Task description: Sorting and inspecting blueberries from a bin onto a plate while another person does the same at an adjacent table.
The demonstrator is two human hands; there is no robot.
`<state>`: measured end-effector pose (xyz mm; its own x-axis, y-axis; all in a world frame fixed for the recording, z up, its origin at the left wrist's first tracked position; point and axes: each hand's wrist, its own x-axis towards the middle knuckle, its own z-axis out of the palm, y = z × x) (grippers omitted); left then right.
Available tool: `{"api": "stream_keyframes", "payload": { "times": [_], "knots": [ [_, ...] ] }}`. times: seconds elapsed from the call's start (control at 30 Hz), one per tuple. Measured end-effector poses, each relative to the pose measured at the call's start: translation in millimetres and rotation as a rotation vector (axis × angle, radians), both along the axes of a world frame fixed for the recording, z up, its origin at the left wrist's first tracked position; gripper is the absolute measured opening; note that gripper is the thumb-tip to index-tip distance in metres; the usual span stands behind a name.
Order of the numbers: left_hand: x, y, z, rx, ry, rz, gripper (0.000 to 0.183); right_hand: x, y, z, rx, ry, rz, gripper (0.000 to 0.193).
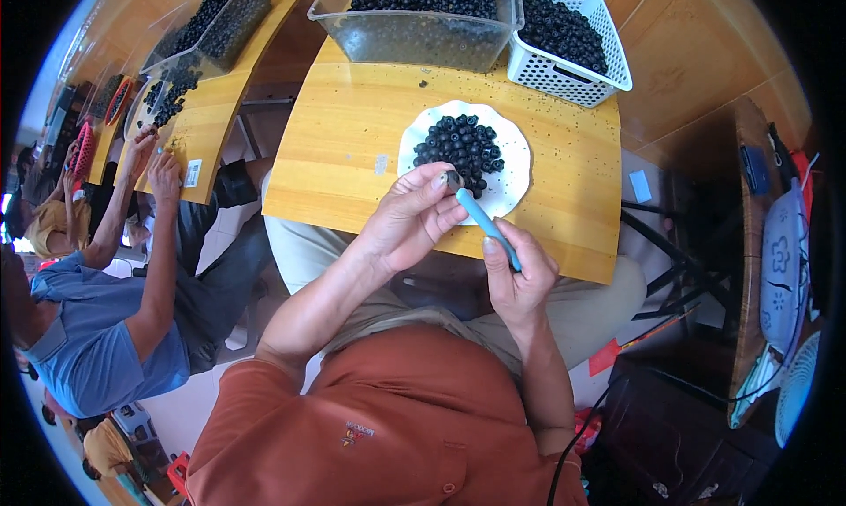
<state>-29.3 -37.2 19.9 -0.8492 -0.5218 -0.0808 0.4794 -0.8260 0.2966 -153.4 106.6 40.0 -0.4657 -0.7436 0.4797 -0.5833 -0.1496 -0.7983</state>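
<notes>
My left hand (404,220) pinches a small dark round bead-like piece (455,179) between thumb and fingertips, above the near edge of a plate. In my right hand (522,275) is a slim tool with a light blue handle (478,214), its far end up against that piece; the tip itself is too small to make out. Under and beyond my fingers lies a white plate with a wavy rim (516,176). A heap of black round bead-like pieces (458,145) covers its middle, some showing a small hole or ring.
At the table's (326,136) far edge stand a clear plastic bin (414,44) and a white perforated basket (564,76), both holding many more black pieces. Dark crumbs dot the wood. To the left, a person in a blue shirt (115,321) works at another table (238,74). Shelves (749,242) stand right.
</notes>
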Motion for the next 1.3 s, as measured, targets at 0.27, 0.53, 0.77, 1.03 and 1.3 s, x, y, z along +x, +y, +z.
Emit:
{"api": "stream_keyframes", "payload": {
  "times": [0.27,0.53,0.77,1.03,1.3],
  "knots": [
    [0.4,5.0,-1.0,0.012,0.002,0.026,0.022,-3.3,-1.6,-3.7,-0.048,0.018,-0.009,0.022],
    [1.7,10.2,8.1,-0.088,-0.02,0.033,0.018,-7.5,3.5,0.0,-0.061,-0.013,0.017,0.02],
    [3.8,11.2,28.1,-0.215,0.124,-0.015,0.014,-49.5,14.2,-8.5,0.006,-0.173,-0.394,0.022],
    [-2.1,6.5,13.1,-0.185,0.019,-0.019,0.017,-36.9,12.5,-14.9,0.002,-0.273,-0.254,0.025],
    [-2.3,4.3,11.8,-0.142,-0.086,-0.002,0.022,-45.4,15.4,-34.2,0.009,-0.284,-0.272,0.028]
  ]
}}
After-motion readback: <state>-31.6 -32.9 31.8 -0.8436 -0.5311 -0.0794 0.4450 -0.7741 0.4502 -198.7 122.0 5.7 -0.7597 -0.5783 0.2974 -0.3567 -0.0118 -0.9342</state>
